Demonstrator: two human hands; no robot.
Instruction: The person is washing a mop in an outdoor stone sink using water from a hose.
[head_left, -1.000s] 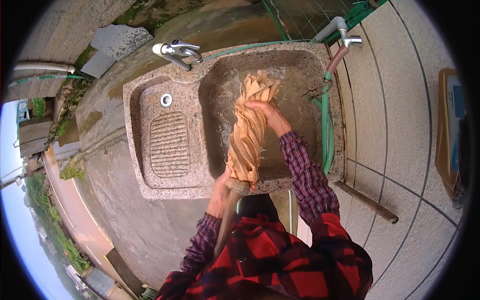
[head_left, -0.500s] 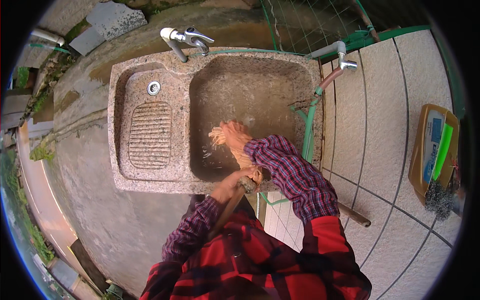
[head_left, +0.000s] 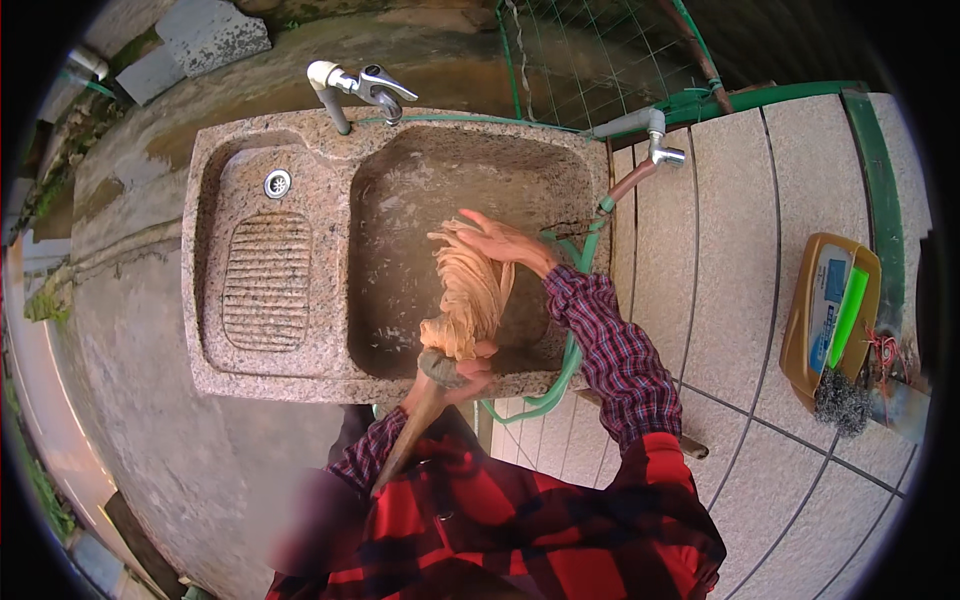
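Observation:
A mop with peach-coloured cloth strands [head_left: 468, 285] lies over the near part of the stone basin [head_left: 362, 270], its strands bunched and twisted. Its wooden handle [head_left: 410, 437] slants back toward my body. My left hand [head_left: 470, 378] is closed round the mop's neck at the basin's near rim, just under the strands. At the far end of the strands rests my right hand [head_left: 507, 245], fingers stretched out and pressed against the cloth from the right. Some of its fingers are hard to separate from the strands.
A ribbed washboard [head_left: 267, 282] and a drain [head_left: 277, 183] sit in the sink's left section. Two taps, one lever tap [head_left: 378, 88] and one [head_left: 665, 150] with a green hose [head_left: 572, 360], stand behind. A brown tray [head_left: 800, 350] with a green-handled brush lies at right.
My right hand has loosened from its grip on the twisted strands and moved right, now flat against them. The strands have fanned out wider. The view has shifted slightly.

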